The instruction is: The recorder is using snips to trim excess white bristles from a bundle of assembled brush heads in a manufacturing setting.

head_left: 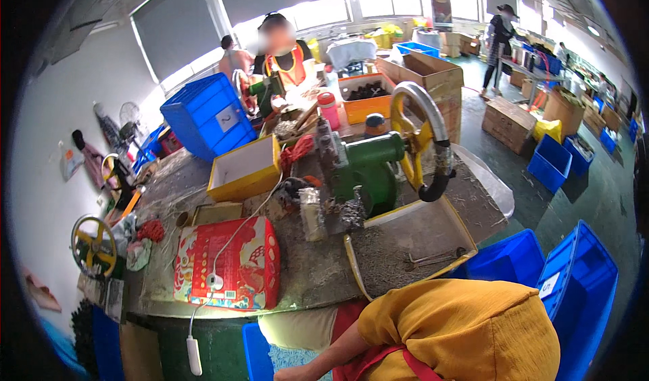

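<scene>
Blue plastic crate (253,352), lower centre, sits by the left hand (292,374), cropped at the edge so its grip cannot be told. Mid-frame, a green hand press (370,175), red box (245,265) and yellow-rimmed tray (420,231) crowd the bench (307,283).

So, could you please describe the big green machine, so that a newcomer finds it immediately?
Start at the grey workbench filling the middle of the picture. On its right part, just behind the shallow yellow-edged tray, stands the green machine. It looks bigger than the green one farther back, and a silver bar arches over its yellow wheel.
</scene>
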Tool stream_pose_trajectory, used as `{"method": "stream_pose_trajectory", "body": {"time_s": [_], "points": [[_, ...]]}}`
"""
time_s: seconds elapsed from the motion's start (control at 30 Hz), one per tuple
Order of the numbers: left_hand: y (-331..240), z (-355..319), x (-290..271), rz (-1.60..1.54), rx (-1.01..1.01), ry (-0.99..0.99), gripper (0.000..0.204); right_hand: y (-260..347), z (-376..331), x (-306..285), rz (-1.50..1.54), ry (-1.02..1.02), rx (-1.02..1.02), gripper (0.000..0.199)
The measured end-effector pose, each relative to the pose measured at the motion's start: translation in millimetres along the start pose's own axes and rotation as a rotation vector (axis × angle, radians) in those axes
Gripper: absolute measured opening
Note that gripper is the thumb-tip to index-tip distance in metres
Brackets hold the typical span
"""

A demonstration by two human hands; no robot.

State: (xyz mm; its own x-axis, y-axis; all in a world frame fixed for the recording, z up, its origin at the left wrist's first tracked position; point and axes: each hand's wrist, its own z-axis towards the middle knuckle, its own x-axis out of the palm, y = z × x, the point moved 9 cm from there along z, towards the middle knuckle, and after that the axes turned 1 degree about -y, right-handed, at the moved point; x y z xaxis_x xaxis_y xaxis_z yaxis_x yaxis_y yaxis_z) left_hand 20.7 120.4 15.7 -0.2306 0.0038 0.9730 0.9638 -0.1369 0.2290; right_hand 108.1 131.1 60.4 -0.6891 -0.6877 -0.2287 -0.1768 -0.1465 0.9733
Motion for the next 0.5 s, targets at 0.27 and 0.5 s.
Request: {"method": "stream_pose_trajectory", "body": {"time_s": [0.27,0.5], "points": [[8,-15,-2,0.112,0.064,0.047,0.003,10,-5,14,-0.162,0.015,-0.115,0.019],[20,-27,-7,0.211,0.104,0.07,0.005,6,-25,20,-0.401,0.262,-0.167,0.024]]}}
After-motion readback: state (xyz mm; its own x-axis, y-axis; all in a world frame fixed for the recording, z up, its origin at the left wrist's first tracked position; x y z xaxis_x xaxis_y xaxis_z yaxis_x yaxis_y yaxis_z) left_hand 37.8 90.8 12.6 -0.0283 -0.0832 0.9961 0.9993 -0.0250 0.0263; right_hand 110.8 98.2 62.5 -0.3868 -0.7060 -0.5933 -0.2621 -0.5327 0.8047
